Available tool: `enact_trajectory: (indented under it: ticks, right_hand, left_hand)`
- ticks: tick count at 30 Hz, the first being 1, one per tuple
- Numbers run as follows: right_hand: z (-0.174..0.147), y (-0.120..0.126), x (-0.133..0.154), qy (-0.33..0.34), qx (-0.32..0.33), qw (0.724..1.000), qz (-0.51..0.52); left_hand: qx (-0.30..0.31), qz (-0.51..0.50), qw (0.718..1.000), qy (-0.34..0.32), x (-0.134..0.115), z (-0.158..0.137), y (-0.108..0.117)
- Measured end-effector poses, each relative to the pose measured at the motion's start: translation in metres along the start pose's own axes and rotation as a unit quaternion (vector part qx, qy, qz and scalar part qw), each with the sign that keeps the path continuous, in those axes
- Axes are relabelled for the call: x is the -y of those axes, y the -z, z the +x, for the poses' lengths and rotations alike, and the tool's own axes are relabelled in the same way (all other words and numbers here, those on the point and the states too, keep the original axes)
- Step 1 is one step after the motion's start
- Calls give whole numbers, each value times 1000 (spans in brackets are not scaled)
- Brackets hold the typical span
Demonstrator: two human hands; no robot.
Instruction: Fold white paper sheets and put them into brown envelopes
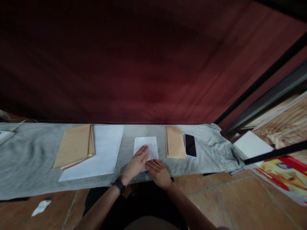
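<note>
A folded-looking sheet of white paper (151, 143) lies on the grey cloth right in front of me. My left hand (139, 161), with a dark band at its wrist, rests flat over the paper's left part, fingers stretched toward its middle. At the paper's near right corner, my right hand (159, 174) presses down with its fingers laid out flat. Neither hand grips anything. Under the palms the near edge of the paper is partly hidden.
Large white sheets (105, 153) lie to the left, partly beneath brown envelopes (74, 145). On the right are more brown envelopes (176, 142) beside a phone (190, 145). A dark red cloth (153, 64) hangs behind the table. A crumpled tissue (41, 207) is on the tiled floor.
</note>
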State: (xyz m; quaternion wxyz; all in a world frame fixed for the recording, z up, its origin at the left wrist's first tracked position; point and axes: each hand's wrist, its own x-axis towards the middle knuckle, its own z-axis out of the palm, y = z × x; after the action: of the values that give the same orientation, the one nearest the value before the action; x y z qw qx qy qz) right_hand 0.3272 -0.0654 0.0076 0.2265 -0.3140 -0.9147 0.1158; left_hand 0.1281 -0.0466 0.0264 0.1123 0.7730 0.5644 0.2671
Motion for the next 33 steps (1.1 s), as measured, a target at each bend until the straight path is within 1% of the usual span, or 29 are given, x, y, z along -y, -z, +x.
enact_trajectory:
  ticks: [2, 3, 4, 6, 9, 13, 16, 21, 25, 29, 31, 33]
  right_hand:
    - [1, -3, 0, -2, 7, 1000, -14]
    - [2, -4, 0, -8, 8, 1000, -19]
    - [2, -5, -1, -12, 7, 1000, -21]
    - [4, -5, -1, -5, 5, 1000, -11]
    - [4, -3, -1, 14, -2, 1000, 9]
    - [2, -2, -2, 9, -1, 1000, 10]
    - [-1, -3, -4, 5, 7, 1000, 14]
    - [-3, -7, -6, 6, 12, 1000, 13]
    - [-4, -10, -6, 8, 1, 1000, 5]
    - [-4, -9, -5, 2, 3, 1000, -2]
    - [-3, -8, -4, -5, 5, 1000, 1]
    - [-2, -7, -2, -13, 3, 1000, 12]
  left_hand:
    - [64, 43, 995, -69, -8, 18, -17]
    - [80, 60, 991, -85, -10, 25, -25]
    - [90, 73, 989, -92, -11, 31, -33]
    - [98, 90, 987, -86, -8, 40, -45]
    - [99, 112, 986, -68, 5, 50, -50]
    - [63, 154, 986, -28, 27, 56, -42]
    - [43, 178, 983, 11, 38, 55, -33]
    - [26, 194, 979, 59, 52, 43, -21]
    - [8, 192, 978, 87, 61, 31, -15]
    - [-14, 160, 983, 92, 70, 16, -5]
    - [-18, 118, 988, 93, 70, 5, 2]
    - [-29, 66, 993, 93, 64, -9, 9]
